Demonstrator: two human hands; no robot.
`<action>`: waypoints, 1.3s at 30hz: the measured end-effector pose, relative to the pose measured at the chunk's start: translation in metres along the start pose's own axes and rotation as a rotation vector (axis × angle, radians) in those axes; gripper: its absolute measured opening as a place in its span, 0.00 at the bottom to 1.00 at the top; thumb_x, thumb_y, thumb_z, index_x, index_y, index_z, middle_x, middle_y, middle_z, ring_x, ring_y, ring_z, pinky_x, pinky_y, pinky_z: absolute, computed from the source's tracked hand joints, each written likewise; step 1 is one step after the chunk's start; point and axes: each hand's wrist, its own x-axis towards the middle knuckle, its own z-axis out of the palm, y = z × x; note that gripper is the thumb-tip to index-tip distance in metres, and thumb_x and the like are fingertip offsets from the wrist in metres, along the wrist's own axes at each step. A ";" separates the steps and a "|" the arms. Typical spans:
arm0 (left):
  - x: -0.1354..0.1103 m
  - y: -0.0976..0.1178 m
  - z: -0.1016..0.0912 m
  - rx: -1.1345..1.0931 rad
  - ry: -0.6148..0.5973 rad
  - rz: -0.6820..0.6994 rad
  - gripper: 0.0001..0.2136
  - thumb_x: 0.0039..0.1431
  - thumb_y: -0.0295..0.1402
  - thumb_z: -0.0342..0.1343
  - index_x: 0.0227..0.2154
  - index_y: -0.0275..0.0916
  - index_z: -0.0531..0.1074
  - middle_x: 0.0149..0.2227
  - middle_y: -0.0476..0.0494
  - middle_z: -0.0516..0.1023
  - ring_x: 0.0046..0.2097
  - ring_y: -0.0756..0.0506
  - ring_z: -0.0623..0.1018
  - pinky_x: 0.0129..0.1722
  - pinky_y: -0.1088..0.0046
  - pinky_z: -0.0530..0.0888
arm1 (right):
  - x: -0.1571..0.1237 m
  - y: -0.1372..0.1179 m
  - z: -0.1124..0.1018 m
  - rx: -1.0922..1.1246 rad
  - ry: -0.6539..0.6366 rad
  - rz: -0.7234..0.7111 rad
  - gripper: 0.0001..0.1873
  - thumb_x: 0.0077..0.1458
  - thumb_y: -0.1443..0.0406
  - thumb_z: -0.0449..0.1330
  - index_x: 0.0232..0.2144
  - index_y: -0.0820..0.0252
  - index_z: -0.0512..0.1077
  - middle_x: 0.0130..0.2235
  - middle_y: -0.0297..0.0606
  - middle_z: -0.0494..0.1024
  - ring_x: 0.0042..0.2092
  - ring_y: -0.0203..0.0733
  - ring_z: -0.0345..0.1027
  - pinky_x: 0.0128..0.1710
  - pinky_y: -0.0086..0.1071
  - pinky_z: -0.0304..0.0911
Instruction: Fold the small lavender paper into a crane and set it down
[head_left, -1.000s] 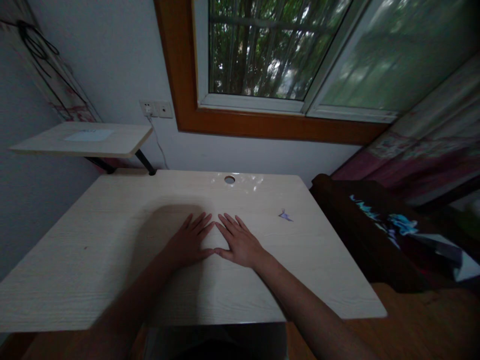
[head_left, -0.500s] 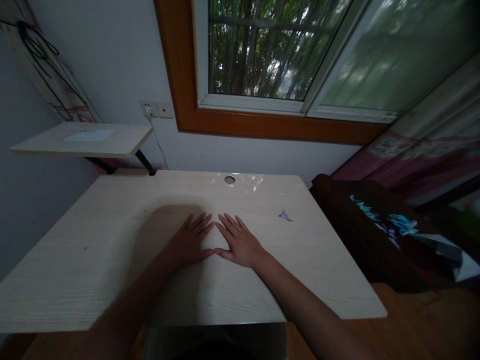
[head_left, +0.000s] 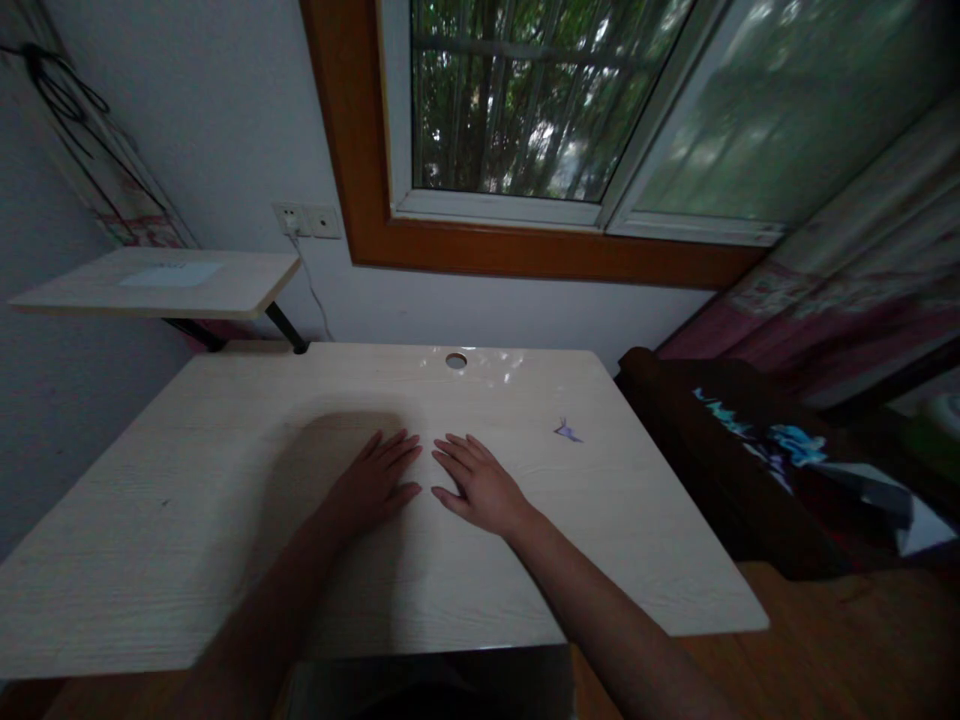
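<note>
Palm down on the pale wood-grain desk (head_left: 480, 580) rests my left hand (head_left: 373, 482), its fingers stretched out and holding nothing. My right hand (head_left: 480, 484) lies flat beside it, also bare, with its fingers extended and a narrow gap between the two hands. To the right of my right hand, a small purple and dark mark or scrap (head_left: 568, 431) shows on the desktop; I cannot tell if it is printed or loose. Beyond my fingertips is a round cable hole (head_left: 456, 361) near the desk's back edge.
A small raised shelf (head_left: 247, 283) with a sheet of paper (head_left: 171, 274) stands at the back left. Wall sockets (head_left: 307, 220) with a plugged-in white cable are behind it. A window (head_left: 525, 120) is ahead. Right of the desk, dark furniture (head_left: 675, 420) bears turquoise items.
My hands have drawn slightly apart; before, their thumbs and index fingertips met, and now a gap shows between them. The view has shifted a little.
</note>
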 end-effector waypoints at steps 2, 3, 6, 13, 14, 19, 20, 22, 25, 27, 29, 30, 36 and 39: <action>-0.001 -0.001 -0.001 -0.069 0.062 -0.023 0.23 0.68 0.42 0.44 0.63 0.41 0.60 0.64 0.40 0.66 0.66 0.43 0.62 0.67 0.53 0.56 | 0.000 0.000 -0.001 0.036 0.051 0.009 0.25 0.63 0.55 0.54 0.61 0.54 0.65 0.59 0.43 0.72 0.63 0.48 0.61 0.66 0.50 0.49; -0.002 -0.001 -0.002 -0.109 0.097 -0.039 0.21 0.69 0.41 0.44 0.61 0.42 0.63 0.62 0.41 0.68 0.65 0.43 0.65 0.66 0.54 0.59 | 0.000 0.000 -0.002 0.055 0.077 0.015 0.23 0.64 0.57 0.53 0.59 0.53 0.67 0.56 0.42 0.74 0.60 0.46 0.64 0.65 0.49 0.51; -0.003 -0.002 -0.006 -0.221 0.186 -0.091 0.17 0.69 0.38 0.43 0.54 0.42 0.70 0.56 0.41 0.74 0.59 0.44 0.71 0.60 0.58 0.68 | 0.000 0.002 -0.003 0.091 0.135 0.048 0.18 0.65 0.59 0.51 0.53 0.53 0.73 0.49 0.41 0.79 0.52 0.45 0.69 0.58 0.46 0.60; -0.004 -0.006 -0.009 -0.199 0.254 -0.199 0.15 0.68 0.37 0.44 0.27 0.40 0.69 0.30 0.43 0.72 0.36 0.44 0.71 0.42 0.63 0.73 | -0.006 0.008 -0.002 0.099 0.260 0.123 0.14 0.65 0.61 0.51 0.40 0.57 0.77 0.36 0.42 0.79 0.41 0.44 0.72 0.44 0.38 0.67; -0.004 -0.007 -0.008 -0.195 0.266 -0.207 0.15 0.68 0.37 0.44 0.26 0.40 0.68 0.30 0.43 0.71 0.36 0.44 0.70 0.40 0.64 0.72 | -0.007 0.007 -0.002 0.121 0.270 0.122 0.14 0.65 0.61 0.51 0.40 0.57 0.77 0.36 0.42 0.79 0.40 0.43 0.73 0.43 0.36 0.67; -0.004 -0.007 -0.008 -0.201 0.271 -0.212 0.13 0.68 0.36 0.44 0.27 0.40 0.65 0.31 0.44 0.69 0.36 0.45 0.70 0.37 0.67 0.70 | -0.007 0.006 -0.006 0.213 0.276 0.149 0.15 0.65 0.60 0.51 0.38 0.57 0.77 0.33 0.40 0.79 0.34 0.39 0.72 0.36 0.32 0.69; -0.004 -0.007 -0.008 -0.205 0.269 -0.212 0.13 0.68 0.35 0.44 0.27 0.40 0.64 0.30 0.44 0.69 0.36 0.45 0.69 0.37 0.67 0.70 | -0.008 0.007 -0.008 0.214 0.279 0.161 0.16 0.65 0.59 0.51 0.36 0.57 0.77 0.32 0.39 0.78 0.33 0.39 0.72 0.35 0.31 0.68; -0.004 -0.007 -0.009 -0.218 0.268 -0.218 0.13 0.68 0.35 0.44 0.26 0.40 0.64 0.31 0.44 0.69 0.36 0.45 0.69 0.37 0.67 0.70 | -0.008 0.010 -0.014 0.196 0.281 0.178 0.17 0.65 0.58 0.52 0.30 0.57 0.76 0.29 0.39 0.76 0.31 0.39 0.70 0.33 0.31 0.66; -0.004 -0.007 -0.009 -0.240 0.261 -0.225 0.13 0.67 0.34 0.44 0.26 0.40 0.64 0.31 0.44 0.69 0.36 0.45 0.69 0.38 0.67 0.69 | -0.011 0.022 -0.025 0.132 0.308 0.259 0.19 0.65 0.57 0.52 0.26 0.58 0.74 0.25 0.37 0.72 0.28 0.38 0.67 0.30 0.30 0.63; -0.003 -0.007 -0.009 -0.250 0.256 -0.228 0.12 0.67 0.34 0.45 0.27 0.40 0.64 0.31 0.44 0.70 0.36 0.45 0.69 0.38 0.67 0.69 | -0.015 0.034 -0.034 0.102 0.316 0.308 0.17 0.64 0.57 0.53 0.28 0.58 0.75 0.26 0.37 0.73 0.28 0.38 0.67 0.30 0.31 0.62; -0.003 -0.007 -0.009 -0.256 0.254 -0.232 0.11 0.67 0.34 0.45 0.27 0.40 0.65 0.31 0.44 0.70 0.36 0.45 0.70 0.38 0.67 0.69 | -0.024 0.049 -0.043 0.088 0.320 0.347 0.14 0.63 0.57 0.55 0.32 0.57 0.76 0.28 0.37 0.75 0.31 0.39 0.69 0.32 0.31 0.63; -0.002 -0.006 -0.009 -0.258 0.251 -0.233 0.11 0.67 0.33 0.45 0.27 0.40 0.65 0.32 0.43 0.70 0.37 0.44 0.70 0.39 0.67 0.69 | -0.029 0.057 -0.048 0.074 0.336 0.369 0.13 0.63 0.57 0.56 0.34 0.57 0.77 0.29 0.38 0.75 0.31 0.40 0.69 0.33 0.32 0.63; -0.001 -0.005 -0.010 -0.274 0.229 -0.216 0.10 0.66 0.32 0.46 0.29 0.39 0.67 0.34 0.42 0.71 0.39 0.44 0.70 0.42 0.66 0.69 | -0.077 0.108 -0.071 -0.069 0.517 0.468 0.10 0.60 0.59 0.59 0.38 0.57 0.77 0.39 0.43 0.76 0.42 0.48 0.69 0.44 0.41 0.67; -0.002 -0.006 -0.008 -0.274 0.225 -0.219 0.09 0.66 0.33 0.46 0.30 0.39 0.67 0.34 0.42 0.71 0.39 0.43 0.70 0.41 0.66 0.69 | -0.098 0.126 -0.073 -0.122 0.490 0.539 0.13 0.59 0.58 0.60 0.43 0.56 0.76 0.43 0.44 0.74 0.45 0.50 0.69 0.46 0.44 0.67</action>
